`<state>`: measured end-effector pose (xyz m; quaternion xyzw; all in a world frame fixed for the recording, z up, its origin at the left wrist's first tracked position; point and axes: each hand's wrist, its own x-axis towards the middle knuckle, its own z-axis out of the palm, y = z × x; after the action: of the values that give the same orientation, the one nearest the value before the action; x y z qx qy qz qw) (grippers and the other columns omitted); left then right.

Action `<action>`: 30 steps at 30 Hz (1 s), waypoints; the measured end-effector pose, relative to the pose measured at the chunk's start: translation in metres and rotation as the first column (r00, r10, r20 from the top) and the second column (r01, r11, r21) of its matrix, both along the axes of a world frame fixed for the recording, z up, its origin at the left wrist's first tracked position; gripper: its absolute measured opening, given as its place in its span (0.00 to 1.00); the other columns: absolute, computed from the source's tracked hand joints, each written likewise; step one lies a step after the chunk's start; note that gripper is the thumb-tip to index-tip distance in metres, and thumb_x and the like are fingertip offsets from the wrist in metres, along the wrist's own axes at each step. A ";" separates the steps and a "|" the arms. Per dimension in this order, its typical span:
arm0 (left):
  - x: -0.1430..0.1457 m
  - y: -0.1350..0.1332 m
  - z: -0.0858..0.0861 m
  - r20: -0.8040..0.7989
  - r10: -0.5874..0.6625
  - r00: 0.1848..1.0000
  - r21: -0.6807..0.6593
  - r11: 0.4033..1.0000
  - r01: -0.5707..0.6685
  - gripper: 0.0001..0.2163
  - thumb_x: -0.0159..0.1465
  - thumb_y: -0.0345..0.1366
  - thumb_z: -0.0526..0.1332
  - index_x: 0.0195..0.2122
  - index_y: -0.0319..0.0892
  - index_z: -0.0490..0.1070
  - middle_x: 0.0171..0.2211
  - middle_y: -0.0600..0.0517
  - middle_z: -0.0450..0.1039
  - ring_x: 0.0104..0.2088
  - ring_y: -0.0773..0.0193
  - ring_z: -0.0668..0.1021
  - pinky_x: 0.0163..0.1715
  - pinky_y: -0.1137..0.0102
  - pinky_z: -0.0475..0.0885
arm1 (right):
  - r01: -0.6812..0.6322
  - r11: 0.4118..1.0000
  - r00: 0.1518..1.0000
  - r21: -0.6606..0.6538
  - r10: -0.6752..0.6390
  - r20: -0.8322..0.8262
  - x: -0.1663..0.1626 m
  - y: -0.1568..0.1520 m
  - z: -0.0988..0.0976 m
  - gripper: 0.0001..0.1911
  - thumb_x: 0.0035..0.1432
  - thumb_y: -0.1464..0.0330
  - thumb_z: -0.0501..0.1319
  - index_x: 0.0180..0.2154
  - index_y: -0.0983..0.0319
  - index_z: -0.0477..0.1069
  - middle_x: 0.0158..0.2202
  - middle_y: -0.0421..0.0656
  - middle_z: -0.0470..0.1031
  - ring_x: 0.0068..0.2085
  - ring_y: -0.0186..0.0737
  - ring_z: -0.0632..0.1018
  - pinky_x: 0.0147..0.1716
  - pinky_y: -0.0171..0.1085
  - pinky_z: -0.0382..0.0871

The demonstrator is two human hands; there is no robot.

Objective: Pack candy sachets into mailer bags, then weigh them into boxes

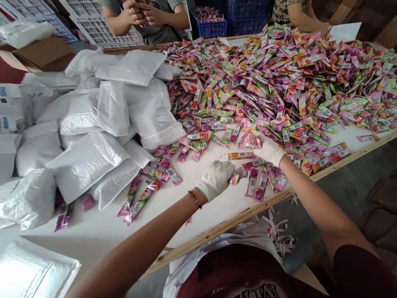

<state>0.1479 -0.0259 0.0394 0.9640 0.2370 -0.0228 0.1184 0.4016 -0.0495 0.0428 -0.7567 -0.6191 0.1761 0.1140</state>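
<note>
Both my hands wear white gloves. My left hand rests on the white table with its fingers curled over a small pink and green candy packet. My right hand reaches into the near edge of a big heap of colourful candy packets, fingers pinched on a few pink ones. An orange packet lies flat between my hands. More packets lie in a small row under my right wrist.
A pile of sealed white mailer bags fills the table's left. Loose packets lie beside it. The wooden table edge runs diagonally. Two people stand across the table, one with hands together. Blue crates stand behind.
</note>
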 end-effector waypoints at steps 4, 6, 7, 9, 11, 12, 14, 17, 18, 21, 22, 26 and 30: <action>0.061 0.031 -0.009 -0.005 0.001 1.000 0.006 1.000 -0.001 0.14 0.68 0.27 0.51 0.50 0.38 0.71 0.48 0.39 0.75 0.47 0.50 0.77 0.51 0.56 0.67 | -0.015 0.997 0.990 -0.070 0.025 0.141 0.022 0.029 -0.011 0.18 0.57 0.69 0.62 0.50 0.61 0.71 0.47 0.47 0.80 0.46 0.46 0.79 0.43 0.38 0.70; 0.073 0.037 -0.016 -0.023 -0.002 1.000 -0.001 1.000 0.002 0.16 0.66 0.24 0.51 0.52 0.38 0.71 0.48 0.40 0.75 0.49 0.51 0.77 0.53 0.57 0.66 | -0.053 0.992 0.967 -0.114 0.080 0.243 0.016 0.038 -0.015 0.17 0.57 0.70 0.62 0.49 0.62 0.71 0.48 0.50 0.79 0.47 0.49 0.79 0.44 0.40 0.70; 0.074 0.037 -0.020 -0.032 -0.004 0.999 -0.005 1.000 0.003 0.17 0.65 0.23 0.52 0.53 0.38 0.70 0.48 0.40 0.75 0.49 0.51 0.77 0.53 0.57 0.66 | -0.065 0.990 0.956 -0.128 0.099 0.278 0.012 0.041 -0.017 0.17 0.57 0.70 0.62 0.50 0.63 0.71 0.48 0.52 0.79 0.47 0.50 0.79 0.45 0.41 0.69; 0.067 0.034 -0.027 -0.046 -0.004 0.999 -0.013 1.000 0.004 0.20 0.64 0.22 0.52 0.56 0.39 0.69 0.48 0.40 0.75 0.49 0.51 0.77 0.52 0.57 0.68 | -0.077 0.987 0.945 -0.143 0.117 0.304 0.007 0.043 -0.018 0.18 0.57 0.71 0.62 0.51 0.64 0.71 0.48 0.54 0.79 0.47 0.51 0.79 0.45 0.42 0.69; 0.052 0.028 -0.032 -0.059 0.014 0.998 -0.023 1.000 -0.016 0.22 0.64 0.23 0.52 0.58 0.40 0.67 0.49 0.39 0.75 0.50 0.50 0.77 0.51 0.56 0.69 | -0.078 0.988 0.969 -0.134 0.107 0.223 0.010 0.041 -0.018 0.20 0.56 0.72 0.62 0.52 0.63 0.70 0.47 0.51 0.79 0.44 0.48 0.79 0.43 0.40 0.69; 0.043 0.025 -0.035 -0.060 0.037 0.997 -0.028 0.999 -0.039 0.22 0.65 0.23 0.51 0.59 0.40 0.67 0.50 0.39 0.74 0.50 0.50 0.77 0.51 0.55 0.69 | -0.075 0.991 0.986 -0.113 0.091 0.141 0.014 0.039 -0.016 0.20 0.56 0.72 0.62 0.51 0.62 0.70 0.46 0.49 0.80 0.42 0.46 0.79 0.42 0.39 0.70; 0.024 0.020 -0.037 -0.050 0.116 0.992 -0.045 0.992 -0.118 0.22 0.64 0.25 0.53 0.60 0.42 0.65 0.52 0.40 0.74 0.52 0.50 0.76 0.53 0.56 0.69 | -0.072 0.996 0.994 -0.043 0.068 -0.088 0.025 0.035 -0.011 0.18 0.55 0.71 0.62 0.48 0.61 0.71 0.43 0.45 0.80 0.39 0.43 0.79 0.41 0.37 0.71; 0.003 0.021 -0.035 -0.102 0.245 0.964 -0.092 0.963 -0.254 0.20 0.64 0.30 0.57 0.58 0.45 0.66 0.52 0.43 0.74 0.51 0.51 0.77 0.51 0.59 0.71 | -0.111 0.991 0.935 0.074 0.129 -0.331 0.035 0.030 -0.001 0.12 0.55 0.69 0.62 0.43 0.61 0.73 0.39 0.42 0.80 0.39 0.42 0.78 0.42 0.37 0.72; -0.001 0.024 -0.033 -0.152 0.260 0.954 -0.099 0.956 -0.276 0.18 0.64 0.31 0.57 0.56 0.45 0.67 0.50 0.43 0.75 0.49 0.51 0.78 0.48 0.60 0.71 | -0.143 0.987 0.925 0.077 0.161 -0.343 0.035 0.030 0.002 0.13 0.55 0.69 0.61 0.44 0.61 0.73 0.39 0.42 0.79 0.40 0.42 0.78 0.42 0.37 0.72; -0.002 0.033 -0.024 -0.278 0.226 0.934 -0.090 0.962 -0.259 0.12 0.65 0.33 0.57 0.48 0.43 0.73 0.45 0.42 0.76 0.45 0.48 0.79 0.42 0.59 0.72 | -0.261 0.962 0.957 -0.085 0.246 -0.155 0.020 0.034 0.003 0.19 0.54 0.72 0.61 0.49 0.60 0.73 0.41 0.43 0.80 0.41 0.44 0.79 0.42 0.39 0.71; 0.000 0.034 -0.021 -0.290 0.212 0.933 -0.081 0.966 -0.245 0.12 0.64 0.32 0.57 0.48 0.42 0.74 0.45 0.42 0.75 0.45 0.47 0.78 0.43 0.58 0.71 | -0.283 0.944 0.959 -0.170 0.280 -0.043 0.013 0.037 0.000 0.21 0.53 0.72 0.62 0.51 0.60 0.73 0.43 0.45 0.80 0.42 0.46 0.79 0.44 0.41 0.71; 0.003 0.028 -0.013 -0.245 0.149 0.958 -0.045 0.985 -0.165 0.20 0.62 0.25 0.57 0.55 0.41 0.72 0.49 0.40 0.75 0.48 0.45 0.77 0.47 0.54 0.69 | -0.247 0.917 0.890 -0.313 0.343 0.301 -0.013 0.044 -0.012 0.26 0.52 0.68 0.66 0.55 0.61 0.73 0.53 0.55 0.76 0.53 0.58 0.76 0.49 0.48 0.69; -0.016 0.007 -0.025 -0.091 0.171 0.981 -0.125 0.975 -0.182 0.14 0.66 0.28 0.54 0.51 0.41 0.72 0.44 0.42 0.77 0.46 0.49 0.78 0.47 0.56 0.70 | -0.281 0.923 0.873 -0.263 0.360 0.331 -0.017 0.038 -0.008 0.24 0.54 0.65 0.65 0.53 0.62 0.73 0.54 0.56 0.75 0.53 0.59 0.75 0.48 0.49 0.69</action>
<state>0.1315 -0.0184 0.0146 0.9274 0.3243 -0.0662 0.1743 0.3842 -0.0117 0.0352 -0.6702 -0.7249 0.1091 -0.1160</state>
